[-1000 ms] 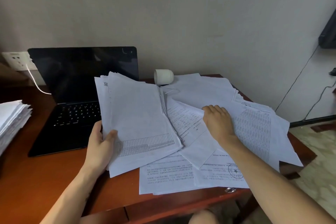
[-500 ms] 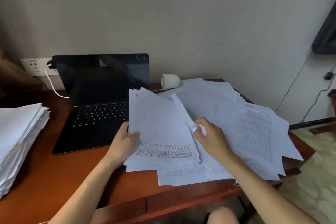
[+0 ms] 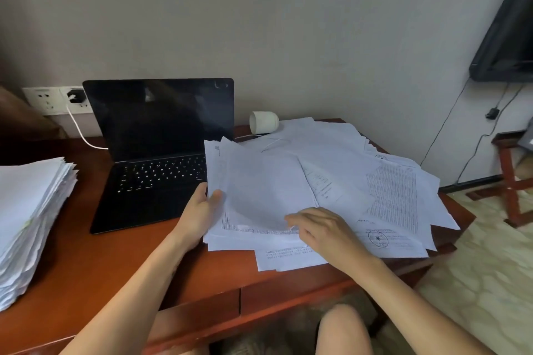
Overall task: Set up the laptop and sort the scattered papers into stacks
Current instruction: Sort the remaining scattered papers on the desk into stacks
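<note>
Left grip [image 3: 202, 212] pinches paper bundle [image 3: 259, 187]; right grip [image 3: 323, 229] atop.

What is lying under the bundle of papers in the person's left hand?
Some printed sheets poke out from beneath the bundle that the left hand grips. How many lie there, and the desk under them, is covered.

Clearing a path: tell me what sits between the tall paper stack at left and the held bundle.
The open laptop, screen dark, in the head view.
</note>
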